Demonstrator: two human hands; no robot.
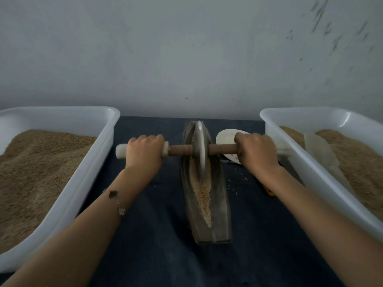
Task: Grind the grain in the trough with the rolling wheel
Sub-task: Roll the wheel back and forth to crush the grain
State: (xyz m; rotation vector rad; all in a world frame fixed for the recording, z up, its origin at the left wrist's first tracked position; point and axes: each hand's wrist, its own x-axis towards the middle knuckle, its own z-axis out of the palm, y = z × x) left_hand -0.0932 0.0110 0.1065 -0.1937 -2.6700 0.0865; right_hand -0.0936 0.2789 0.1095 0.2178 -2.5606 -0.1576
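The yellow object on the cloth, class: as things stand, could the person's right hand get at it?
Probably not at once. The right hand grips the wheel's handle, and its forearm lies over most of the yellow object, beside the right tub. It would have to let go and draw back first.

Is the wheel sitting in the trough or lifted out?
In: the wheel stands upright, its lower edge down in the grain in the trough.
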